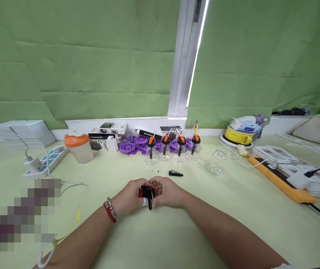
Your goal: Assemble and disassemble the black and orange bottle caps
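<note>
My left hand (130,196) and my right hand (168,192) meet above the pale green table (177,231), both closed around one small black and orange part (148,194) with a black stem pointing down. A red and metal bracelet sits on my left wrist. Just beyond my hands lie a small black comb-like piece (175,173) and tiny specks. Farther back stands a row of several clear glass bulbs with orange and black tops (172,147), and one empty clear glass flask (215,164) sits to their right.
Purple plastic wheels (134,145) and small boxes (108,136) lie at the back, with an orange-lidded cup (78,147). A power strip with charger (43,160) is at left, an orange strip (280,181), cards and cables at right, a yellow device (240,134) behind.
</note>
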### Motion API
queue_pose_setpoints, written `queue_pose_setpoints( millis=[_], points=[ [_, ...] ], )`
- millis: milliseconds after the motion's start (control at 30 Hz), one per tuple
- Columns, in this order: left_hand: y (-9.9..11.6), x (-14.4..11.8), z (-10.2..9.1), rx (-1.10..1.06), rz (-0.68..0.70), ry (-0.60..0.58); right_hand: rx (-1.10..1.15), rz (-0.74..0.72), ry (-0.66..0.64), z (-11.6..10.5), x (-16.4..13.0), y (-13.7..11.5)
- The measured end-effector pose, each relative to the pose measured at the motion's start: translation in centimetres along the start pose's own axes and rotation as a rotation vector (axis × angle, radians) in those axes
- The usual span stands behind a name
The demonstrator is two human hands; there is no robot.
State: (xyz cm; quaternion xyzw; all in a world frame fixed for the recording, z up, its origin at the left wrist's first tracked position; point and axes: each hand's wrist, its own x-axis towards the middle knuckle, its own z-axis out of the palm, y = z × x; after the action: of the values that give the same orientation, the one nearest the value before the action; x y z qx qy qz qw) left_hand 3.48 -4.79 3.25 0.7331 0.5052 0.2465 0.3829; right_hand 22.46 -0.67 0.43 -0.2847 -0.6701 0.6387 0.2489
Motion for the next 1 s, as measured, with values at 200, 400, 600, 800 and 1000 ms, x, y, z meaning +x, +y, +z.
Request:
queue_pose_setpoints(
  millis=[200,400,600,800,1000],
  points=[
    [0.7,-0.3,-0.5,0.055,0.095,-0.045,0.146,0.09,-0.007,-0.6,-0.1,-0.3],
    [1.5,-0.9,-0.9,0.112,0.272,-0.155,0.19,0.278,-0.013,-0.3,-0.3,-0.6],
    [1.2,-1.0,-1.1,0.118,0.232,-0.137,0.17,0.233,-0.14,-0.4,-0.8,-0.6],
    [1.0,-1.3,-1.4,0.047,0.144,-0.236,0.178,0.266,-0.115,-0.2,-0.8,-0.4],
    [1.3,-1.8,-3.8,-0.112,0.106,-0.42,0.084,0.191,0.236,-0.6,0.3,-0.3]
  ],
)
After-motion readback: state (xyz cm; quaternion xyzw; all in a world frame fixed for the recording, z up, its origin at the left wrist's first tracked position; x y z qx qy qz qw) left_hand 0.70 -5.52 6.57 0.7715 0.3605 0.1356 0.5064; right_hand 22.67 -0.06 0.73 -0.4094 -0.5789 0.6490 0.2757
